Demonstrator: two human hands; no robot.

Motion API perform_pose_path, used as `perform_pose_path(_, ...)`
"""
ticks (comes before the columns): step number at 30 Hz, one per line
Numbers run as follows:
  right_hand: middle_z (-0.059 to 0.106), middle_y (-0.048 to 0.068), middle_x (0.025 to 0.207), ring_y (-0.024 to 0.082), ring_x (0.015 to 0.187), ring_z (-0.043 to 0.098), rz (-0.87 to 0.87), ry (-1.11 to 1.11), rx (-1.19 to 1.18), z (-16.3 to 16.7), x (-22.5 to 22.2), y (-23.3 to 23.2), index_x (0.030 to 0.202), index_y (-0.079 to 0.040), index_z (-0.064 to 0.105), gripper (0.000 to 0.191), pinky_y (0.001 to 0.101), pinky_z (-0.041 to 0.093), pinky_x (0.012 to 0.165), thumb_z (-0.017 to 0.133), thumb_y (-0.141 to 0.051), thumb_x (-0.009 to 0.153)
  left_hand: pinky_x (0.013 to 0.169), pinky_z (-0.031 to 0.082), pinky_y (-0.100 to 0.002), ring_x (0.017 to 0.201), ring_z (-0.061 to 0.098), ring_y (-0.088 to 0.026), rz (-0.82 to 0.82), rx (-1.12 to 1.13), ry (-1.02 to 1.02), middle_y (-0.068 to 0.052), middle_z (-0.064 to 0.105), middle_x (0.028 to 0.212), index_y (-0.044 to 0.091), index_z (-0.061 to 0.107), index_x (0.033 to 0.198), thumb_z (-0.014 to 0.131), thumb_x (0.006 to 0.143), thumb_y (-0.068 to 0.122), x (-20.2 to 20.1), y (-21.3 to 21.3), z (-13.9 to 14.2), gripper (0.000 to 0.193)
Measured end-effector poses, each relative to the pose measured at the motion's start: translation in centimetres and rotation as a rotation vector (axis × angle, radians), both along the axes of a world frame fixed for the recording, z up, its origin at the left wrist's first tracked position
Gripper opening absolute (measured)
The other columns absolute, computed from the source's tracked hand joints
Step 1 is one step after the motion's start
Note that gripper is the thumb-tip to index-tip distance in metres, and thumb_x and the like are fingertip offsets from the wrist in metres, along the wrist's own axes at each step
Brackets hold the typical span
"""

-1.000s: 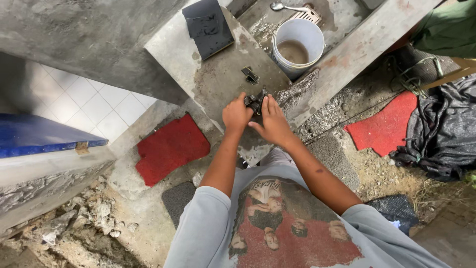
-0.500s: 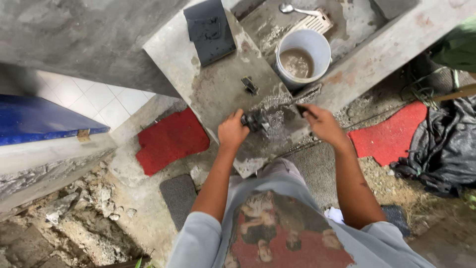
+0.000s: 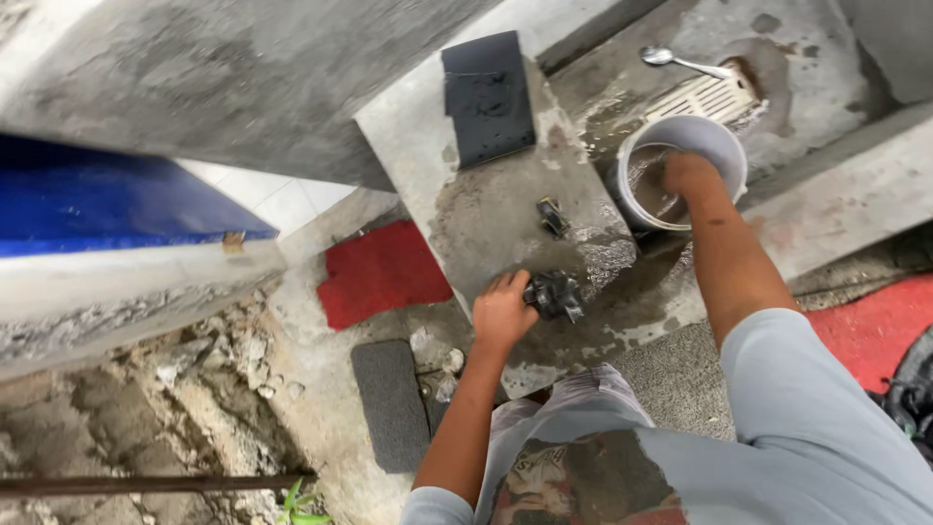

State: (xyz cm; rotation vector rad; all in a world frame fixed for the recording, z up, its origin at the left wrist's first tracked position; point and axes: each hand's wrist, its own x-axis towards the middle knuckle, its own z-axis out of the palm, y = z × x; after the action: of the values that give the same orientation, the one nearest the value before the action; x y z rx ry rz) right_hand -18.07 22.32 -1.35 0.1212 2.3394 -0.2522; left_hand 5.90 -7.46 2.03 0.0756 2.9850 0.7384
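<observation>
While your left hand (image 3: 502, 309) is gripping the small black metal part (image 3: 555, 295) to steady it on the wet grey concrete slab (image 3: 486, 209), your right hand (image 3: 686, 173) is dipping into the white plastic bucket (image 3: 724, 146) at one o'clock, its grip hidden.

Grey concrete wall (image 3: 224, 87) across the upper left, blue panel (image 3: 107, 199) at left, red mat (image 3: 379, 272) mid-frame, rubble (image 3: 194, 399) lower left, floor drain (image 3: 714, 97) upper right

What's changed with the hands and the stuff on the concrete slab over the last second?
The right hand let go of the dark metal part and reached away into the white bucket of murky water. The left hand stayed on the part, which remains on the wet concrete slab. The small dark piece, black tile and spoon stayed put.
</observation>
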Motion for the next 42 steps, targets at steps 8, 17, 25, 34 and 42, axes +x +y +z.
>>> perform_pose_path(8, 0.056, 0.025, 0.133, 0.029, 0.090, 0.066, -0.366, -0.213, -0.374, 0.8, 1.3, 0.3, 0.144, -0.002, 0.051, 0.056, 0.0354, 0.055, 0.075, 0.076, -0.017, 0.096, 0.079, 0.055, -0.047, 0.093, 0.066, -0.034, -0.029, 0.011, 0.096, -0.010, 0.063, 0.093, 0.013, 0.060, 0.099, 0.072, 0.062, 0.014, 1.2, 0.7, -0.4, 0.039)
perform_pose_path(17, 0.073, 0.010, 0.096, 0.018, 0.082, 0.071, -0.258, -0.101, -0.994, 10.7, 6.3, 0.7, 0.110, 0.006, 0.069, 0.020, 0.0344, 0.060, 0.068, 0.069, -0.011, 0.099, 0.078, 0.055, -0.048, 0.093, 0.067, -0.035, -0.042, 0.029, 0.097, -0.010, 0.065, 0.092, 0.013, 0.060, 0.099, 0.073, 0.065, 0.014, -0.4, 0.8, -1.0, 0.036)
perform_pose_path(25, 0.072, 0.006, 0.090, 0.013, 0.077, 0.068, -0.106, 0.026, -1.100, 15.9, 13.7, -6.1, 0.112, 0.004, 0.070, 0.020, 0.0294, 0.058, 0.069, 0.066, -0.013, 0.102, 0.076, 0.056, -0.049, 0.093, 0.069, -0.037, -0.050, 0.056, 0.034, -0.014, 0.069, 0.099, 0.012, 0.063, 0.108, 0.073, 0.067, 0.014, -2.4, 1.1, -2.1, 0.042)
perform_pose_path(34, 0.071, 0.002, 0.101, 0.010, 0.091, 0.068, -0.173, 0.244, -1.086, 20.5, 18.6, -7.4, 0.120, 0.004, 0.067, 0.022, 0.0294, 0.059, 0.081, 0.062, -0.010, 0.103, 0.079, 0.057, -0.048, 0.097, 0.070, -0.036, -0.093, 0.091, 0.000, -0.015, 0.071, 0.101, 0.011, 0.064, 0.107, 0.072, 0.069, 0.012, -3.7, 2.7, -1.9, 0.039)
perform_pose_path(42, 0.072, 0.005, 0.105, 0.011, 0.093, 0.063, -0.480, 0.637, -0.871, 16.6, 23.0, -9.3, 0.126, 0.000, 0.070, 0.024, 0.0274, 0.053, 0.083, 0.063, -0.008, 0.105, 0.083, 0.058, -0.046, 0.101, 0.070, -0.036, -0.142, 0.135, -0.034, -0.016, 0.070, 0.105, 0.010, 0.063, 0.110, 0.072, 0.071, 0.011, -3.8, 3.7, -2.1, 0.040)
